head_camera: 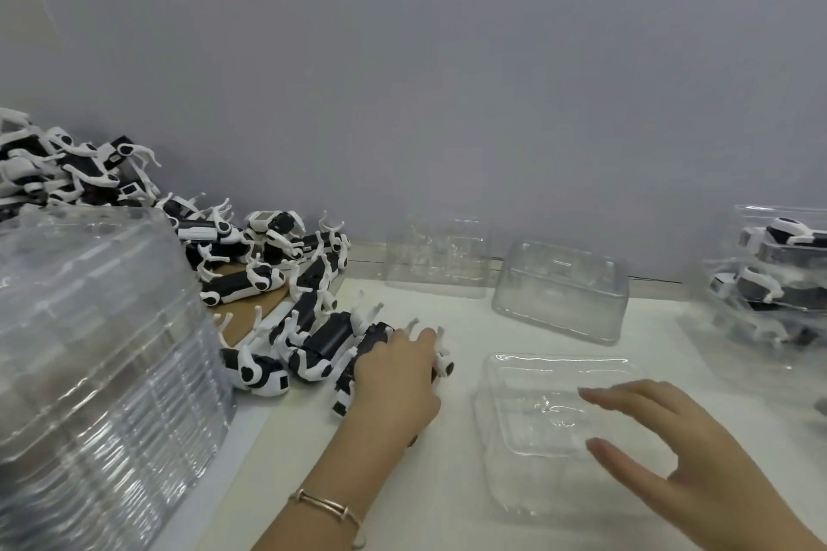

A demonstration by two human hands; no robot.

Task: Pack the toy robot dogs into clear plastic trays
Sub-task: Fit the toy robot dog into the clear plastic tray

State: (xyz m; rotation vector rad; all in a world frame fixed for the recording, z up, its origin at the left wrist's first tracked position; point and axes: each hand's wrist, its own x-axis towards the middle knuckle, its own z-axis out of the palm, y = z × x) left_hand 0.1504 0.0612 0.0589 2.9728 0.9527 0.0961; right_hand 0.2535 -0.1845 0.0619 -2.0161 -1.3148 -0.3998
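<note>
While the right hand, grip spread, seems to steady the clear plastic tray, the left hand curls its grip round a black-and-white toy robot dog just left of it.

The left hand covers most of one toy dog, hiding its grip, while the blurred tray stack and packed trays run off the edges.
</note>
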